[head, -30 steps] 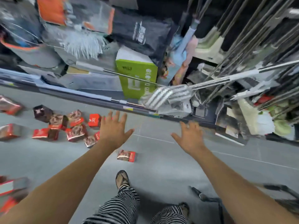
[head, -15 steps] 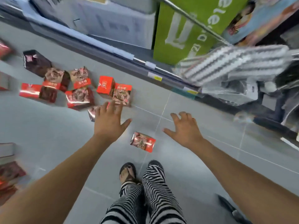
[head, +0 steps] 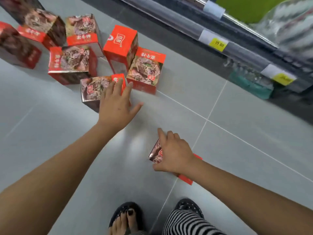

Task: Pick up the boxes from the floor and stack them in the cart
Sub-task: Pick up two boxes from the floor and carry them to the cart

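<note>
Several red boxes with food pictures lie on the grey tiled floor in a loose cluster at upper left, among them an upright red box (head: pixel 121 48) and one beside it (head: pixel 145 70). My left hand (head: pixel 116 106) reaches over the nearest box of the cluster (head: pixel 94 89), its fingers straight and spread across the box's right end. A single box (head: pixel 156 154) lies apart, closer to my feet. My right hand (head: pixel 172 153) covers it, fingers curled over its far side and thumb at its near edge. No cart is in view.
A low store shelf edge (head: pixel 237 46) with yellow price tags (head: pixel 217 44) runs along the upper right. My sandalled foot (head: pixel 127 216) and striped trouser leg (head: pixel 188 223) are at the bottom. Bare floor tiles (head: pixel 245 158) spread to the right.
I have bent down much closer to the floor. My left hand has moved forward onto the cluster's nearest box, and my right hand has dropped onto the single box.
</note>
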### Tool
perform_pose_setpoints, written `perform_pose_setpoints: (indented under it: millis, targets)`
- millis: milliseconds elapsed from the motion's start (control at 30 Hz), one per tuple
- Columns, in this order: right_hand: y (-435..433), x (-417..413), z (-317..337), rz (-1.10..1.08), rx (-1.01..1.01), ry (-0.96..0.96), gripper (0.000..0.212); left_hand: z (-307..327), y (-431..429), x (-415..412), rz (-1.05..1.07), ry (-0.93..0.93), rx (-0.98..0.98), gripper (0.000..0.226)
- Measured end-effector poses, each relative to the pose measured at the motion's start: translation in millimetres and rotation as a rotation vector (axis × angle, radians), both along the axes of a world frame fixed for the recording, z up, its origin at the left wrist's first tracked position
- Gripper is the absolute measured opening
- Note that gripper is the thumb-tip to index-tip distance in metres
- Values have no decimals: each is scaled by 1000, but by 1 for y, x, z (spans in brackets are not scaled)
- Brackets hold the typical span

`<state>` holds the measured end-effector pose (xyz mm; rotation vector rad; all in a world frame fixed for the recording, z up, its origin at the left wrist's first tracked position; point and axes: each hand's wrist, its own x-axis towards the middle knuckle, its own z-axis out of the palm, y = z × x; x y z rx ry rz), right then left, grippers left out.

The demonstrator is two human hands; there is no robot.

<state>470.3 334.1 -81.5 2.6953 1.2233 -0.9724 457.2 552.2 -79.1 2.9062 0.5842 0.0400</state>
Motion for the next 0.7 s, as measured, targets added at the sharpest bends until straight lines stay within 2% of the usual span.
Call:
perform_pose_setpoints:
  millis: [100,300,433,533,700]
  targets:
    - [5,2,-11,-19,127,-18,108,-17,13,3,-29,-57,40,73]
    - [13,24,-8,-63,302,-19,89,-30,35,1,-71,-13,135,79]
    - [-7,56,6,-150,572,8,89,-30,47,-5,49,-56,82,83]
    - [-11,70,-3,-307,796,5,95,-33,51,-4,79,-64,62,84]
    - [-22,72,-37,-617,899,56,107,-36,72,1,21,4,86,99]
